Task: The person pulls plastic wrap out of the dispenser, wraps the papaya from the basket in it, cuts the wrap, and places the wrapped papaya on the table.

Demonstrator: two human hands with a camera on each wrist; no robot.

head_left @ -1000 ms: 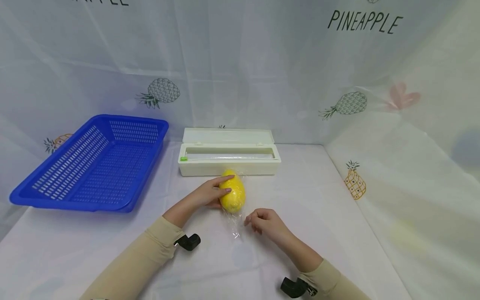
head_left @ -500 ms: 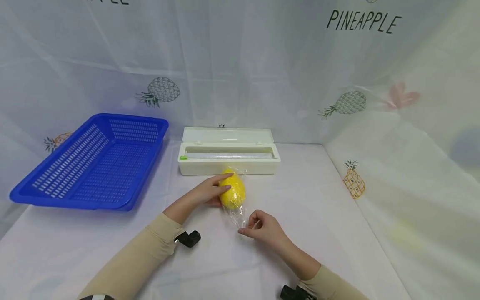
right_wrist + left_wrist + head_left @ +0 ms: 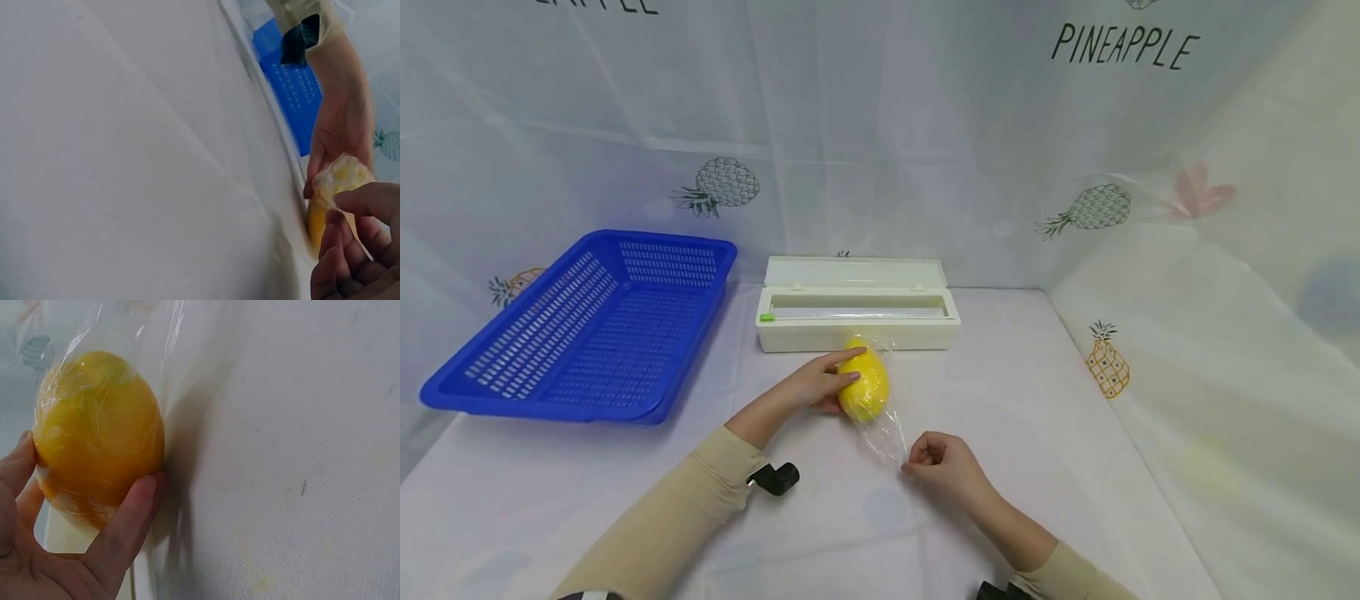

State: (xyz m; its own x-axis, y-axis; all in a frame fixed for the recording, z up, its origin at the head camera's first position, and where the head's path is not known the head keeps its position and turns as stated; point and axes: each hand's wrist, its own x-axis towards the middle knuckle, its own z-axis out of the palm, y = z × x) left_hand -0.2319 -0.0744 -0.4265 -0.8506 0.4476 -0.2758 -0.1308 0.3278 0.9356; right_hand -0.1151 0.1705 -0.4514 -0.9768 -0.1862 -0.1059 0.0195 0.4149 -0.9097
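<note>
Change: right hand [image 3: 946, 468] is now pinching the film [image 3: 887, 433] tail and drawing it lower right of frame centre, away from the mango [image 3: 865, 387]; a second ago its fingers were hovering loose beside it
Left hand [image 3: 817, 385]: still gripping the mango at frame centre, on the table [image 3: 1045, 400]
Meaning: film is stretching taut, wrapping looks nearly finished
Behind: dispenser [image 3: 857, 313]; basket [image 3: 587, 333] at left

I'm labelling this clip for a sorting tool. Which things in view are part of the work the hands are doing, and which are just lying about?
In use:
- yellow fruit, held by the left hand
- cling film, pinched by the right hand

Lying about:
- white film dispenser, lid open
- blue basket
</note>
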